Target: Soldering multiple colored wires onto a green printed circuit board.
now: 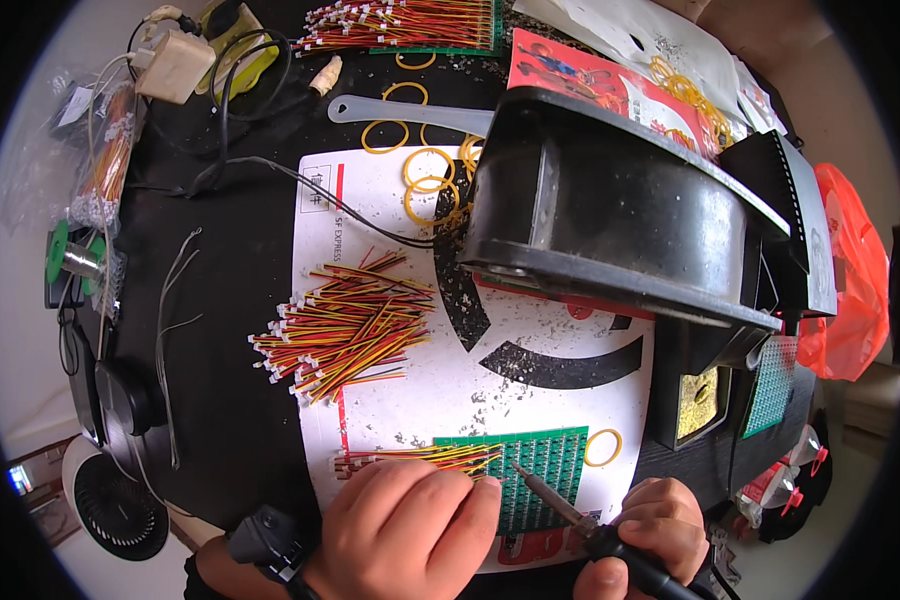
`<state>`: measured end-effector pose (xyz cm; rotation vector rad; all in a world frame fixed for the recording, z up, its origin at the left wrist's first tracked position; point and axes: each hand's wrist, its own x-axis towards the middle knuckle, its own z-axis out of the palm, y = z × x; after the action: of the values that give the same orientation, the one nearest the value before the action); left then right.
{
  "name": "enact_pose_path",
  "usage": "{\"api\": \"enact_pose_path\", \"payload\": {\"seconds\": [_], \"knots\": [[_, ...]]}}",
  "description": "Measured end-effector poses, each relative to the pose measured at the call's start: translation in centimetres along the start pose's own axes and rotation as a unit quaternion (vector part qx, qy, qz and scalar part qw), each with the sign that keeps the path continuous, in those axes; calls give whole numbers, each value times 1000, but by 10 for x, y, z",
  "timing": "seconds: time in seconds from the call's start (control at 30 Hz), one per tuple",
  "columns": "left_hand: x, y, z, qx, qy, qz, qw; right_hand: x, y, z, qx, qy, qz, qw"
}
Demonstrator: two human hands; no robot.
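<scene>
A green circuit board (560, 465) lies on a white printed sheet in front of me. A row of red, yellow and black wire leads (440, 457) with white plugs runs onto its left part. My left hand (410, 530) is closed over the near side of this row, its fingertips pinched at the wire ends; the lead it grips is mostly hidden. My right hand (665, 535) wraps round the black handle of a soldering iron (555, 497). The iron's tip points up-left and sits close to the wire ends over the board. A loose pile of similar leads (355, 330) lies farther off, to the left.
A large black housing (620, 200) stands at the upper right. Below it sits a holder with a yellow cleaning sponge (698, 403), beside another green board (773, 385). Rubber bands (430, 187) and wire clippings dot the sheet. A solder spool (75, 258) is at far left.
</scene>
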<state>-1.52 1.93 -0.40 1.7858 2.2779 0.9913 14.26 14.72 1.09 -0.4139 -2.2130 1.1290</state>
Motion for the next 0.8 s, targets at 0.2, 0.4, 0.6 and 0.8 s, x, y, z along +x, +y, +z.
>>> {"api": "enact_pose_path", "payload": {"seconds": [0.2,0.4,0.6,0.8], "knots": [[-2,-3,5,-30,-16,-34,999,3,0,-2,-5,-29,11,1000],[-4,-1,0,-58,-4,-71,996,-9,12,-7,-25,-48,27,998],[-3,-6,6,-37,-11,-31,999,-10,11,-7,-28,-58,30,997],[-3,1,0,-53,-13,-75,996,-7,8,-6,-29,-61,37,997]]}}
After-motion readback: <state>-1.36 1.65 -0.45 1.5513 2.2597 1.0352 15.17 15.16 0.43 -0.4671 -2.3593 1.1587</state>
